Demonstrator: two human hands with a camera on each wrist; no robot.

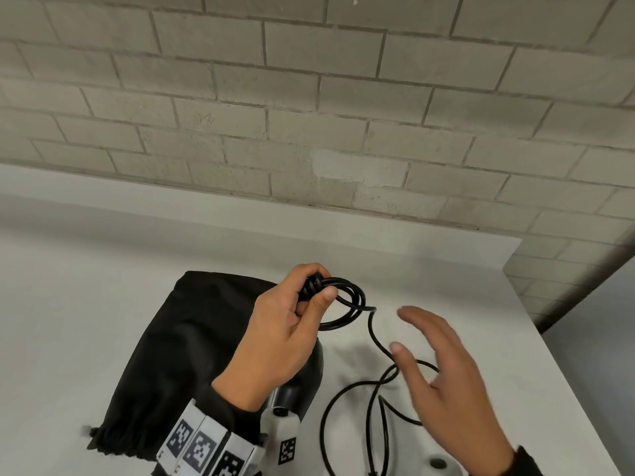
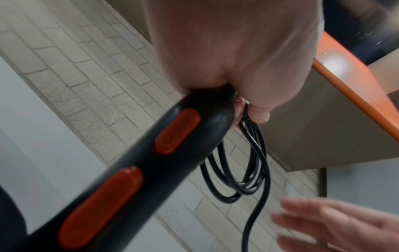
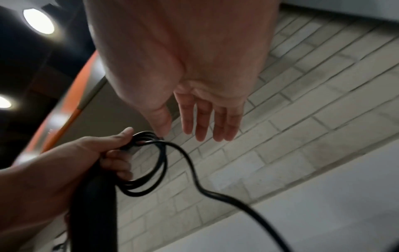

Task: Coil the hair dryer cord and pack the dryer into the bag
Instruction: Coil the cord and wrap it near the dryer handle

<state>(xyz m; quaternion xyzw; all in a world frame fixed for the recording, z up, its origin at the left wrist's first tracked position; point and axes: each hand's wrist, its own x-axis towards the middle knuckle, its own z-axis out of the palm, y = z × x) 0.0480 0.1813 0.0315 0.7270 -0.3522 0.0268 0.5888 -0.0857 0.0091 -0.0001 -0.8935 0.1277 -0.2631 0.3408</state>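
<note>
Fingers, left: curled tight round my hair dryer handle end, my left hand also pinching the coiled loops of cord under the thumb.
Fingers, right: spread and slack, my right hand gripping nothing, hovering just right of the coil and above the loose cord.
Coil: several loops hang from my left fingers, off toward the right hand.
Loose cord: one strand leaves the coil, dips between my two hands and lies in slack curves on the white table beneath my right palm.
Bag: black, flat on the table under and left of my left hand, gathered end nearest me.
Head view only: the bag and the slack cord on the table.
Left wrist view only: two orange switches along the dryer's handle.
Right wrist view only: my right palm bare; whether a fingertip brushes the coil is hard to tell through blur.
</note>
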